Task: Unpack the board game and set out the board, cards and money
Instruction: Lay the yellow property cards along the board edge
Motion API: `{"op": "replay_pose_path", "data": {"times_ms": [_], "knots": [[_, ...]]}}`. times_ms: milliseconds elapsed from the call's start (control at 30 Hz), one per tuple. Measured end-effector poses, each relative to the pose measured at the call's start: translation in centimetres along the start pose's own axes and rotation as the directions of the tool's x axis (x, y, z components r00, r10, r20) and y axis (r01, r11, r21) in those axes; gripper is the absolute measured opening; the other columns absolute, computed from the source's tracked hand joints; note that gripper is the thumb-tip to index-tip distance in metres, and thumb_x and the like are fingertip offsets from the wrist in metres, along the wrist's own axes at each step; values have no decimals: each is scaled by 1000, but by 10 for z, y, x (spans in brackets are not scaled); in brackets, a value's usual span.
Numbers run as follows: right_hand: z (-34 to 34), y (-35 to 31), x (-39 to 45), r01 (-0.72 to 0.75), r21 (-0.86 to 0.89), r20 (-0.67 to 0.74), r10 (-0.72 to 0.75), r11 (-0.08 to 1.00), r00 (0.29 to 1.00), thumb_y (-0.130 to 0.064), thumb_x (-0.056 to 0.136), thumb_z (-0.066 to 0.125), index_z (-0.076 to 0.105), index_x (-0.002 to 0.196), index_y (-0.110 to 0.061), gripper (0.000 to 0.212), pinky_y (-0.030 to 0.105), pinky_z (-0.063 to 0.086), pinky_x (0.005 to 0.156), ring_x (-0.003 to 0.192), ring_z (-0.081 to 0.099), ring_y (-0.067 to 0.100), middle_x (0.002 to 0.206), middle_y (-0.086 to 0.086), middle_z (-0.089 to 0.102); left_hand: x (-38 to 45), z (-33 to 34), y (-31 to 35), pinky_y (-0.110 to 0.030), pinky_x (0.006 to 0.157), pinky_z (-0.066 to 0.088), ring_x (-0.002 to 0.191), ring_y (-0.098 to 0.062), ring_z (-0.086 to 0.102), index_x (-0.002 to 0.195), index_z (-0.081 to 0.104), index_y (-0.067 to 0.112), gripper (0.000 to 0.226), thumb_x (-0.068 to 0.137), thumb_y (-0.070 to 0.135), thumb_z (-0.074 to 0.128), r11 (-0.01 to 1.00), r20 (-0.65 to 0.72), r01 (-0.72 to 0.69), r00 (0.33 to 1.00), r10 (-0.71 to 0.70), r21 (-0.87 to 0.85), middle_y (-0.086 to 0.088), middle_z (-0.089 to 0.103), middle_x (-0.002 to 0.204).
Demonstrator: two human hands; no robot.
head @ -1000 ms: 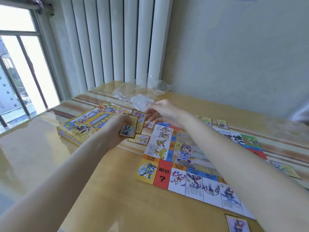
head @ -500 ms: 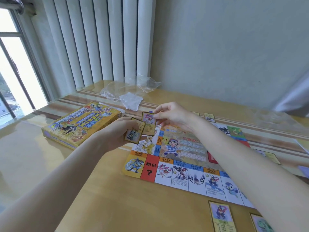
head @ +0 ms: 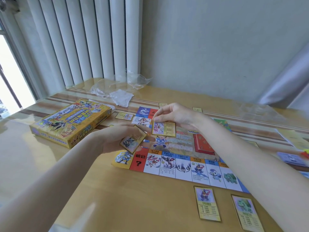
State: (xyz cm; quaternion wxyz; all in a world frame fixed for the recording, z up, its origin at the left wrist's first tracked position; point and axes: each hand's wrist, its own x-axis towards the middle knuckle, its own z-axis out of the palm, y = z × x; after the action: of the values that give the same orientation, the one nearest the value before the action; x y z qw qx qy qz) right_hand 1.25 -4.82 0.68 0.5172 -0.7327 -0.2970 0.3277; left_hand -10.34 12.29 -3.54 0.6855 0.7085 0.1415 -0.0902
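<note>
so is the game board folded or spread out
Spread out: the game board lies flat on the table, its near row of squares and centre picture showing, with no raised fold.

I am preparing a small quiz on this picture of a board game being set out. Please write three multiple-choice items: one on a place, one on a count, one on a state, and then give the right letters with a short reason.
1. Where is the yellow game box?
A. On the table, left of the game board
B. On top of the board
C. On the floor

2. How many cards lie on the table in front of the board's near edge?
A. None
B. Two
C. Five

3. What is the right hand doing?
A. Resting flat on the table
B. Pinching a card above the board
C. Gripping the box

Answers: 1 A, the box lies on the wood beside the board's left edge. 2 B, one card and a second card lie there. 3 B, its fingers hold the card by its top corner, while the left hand holds a small stack of cards.
</note>
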Motion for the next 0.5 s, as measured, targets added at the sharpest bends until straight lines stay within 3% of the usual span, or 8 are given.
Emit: {"op": "replay_pose_path", "data": {"times_ms": [133, 200, 333, 500], "knots": [[1, 0, -9, 33, -84, 42, -30, 996, 999, -1, 82, 66, 66, 84, -4, 4, 16, 51, 59, 63, 64, 6, 69, 1, 66, -7, 12, 11, -25, 69, 57, 79, -13, 69, 100, 66, 8, 22, 82, 20, 63, 997, 111, -35, 993, 43, -72, -6, 73, 90], [4, 0, -13, 53, -96, 53, -48, 994, 997, -1, 81, 67, 67, 84, -4, 4, 15, 50, 60, 64, 63, 5, 70, 0, 66, -11, 16, 13, -23, 64, 56, 72, -10, 69, 93, 65, 10, 17, 79, 20, 66, 998, 112, -57, 992, 60, -34, -2, 72, 81], [13, 0, -21, 61, -79, 72, -55, 995, 996, -1, 80, 67, 67, 81, -5, 4, 20, 52, 59, 64, 64, 11, 70, 2, 66, -19, 19, 12, -20, 57, 52, 65, -11, 66, 86, 64, 7, 11, 79, 15, 67, 996, 111, -88, 990, 86, 11, -5, 70, 77], [22, 1, -31, 79, -88, 50, -75, 993, 996, -13, 82, 68, 67, 84, -9, 5, 23, 50, 64, 70, 61, 13, 77, 2, 65, -31, 23, 8, -24, 62, 47, 58, -11, 60, 78, 63, 9, 8, 75, 15, 68, 991, 155, -116, 982, 105, 67, -2, 65, 63]]}}
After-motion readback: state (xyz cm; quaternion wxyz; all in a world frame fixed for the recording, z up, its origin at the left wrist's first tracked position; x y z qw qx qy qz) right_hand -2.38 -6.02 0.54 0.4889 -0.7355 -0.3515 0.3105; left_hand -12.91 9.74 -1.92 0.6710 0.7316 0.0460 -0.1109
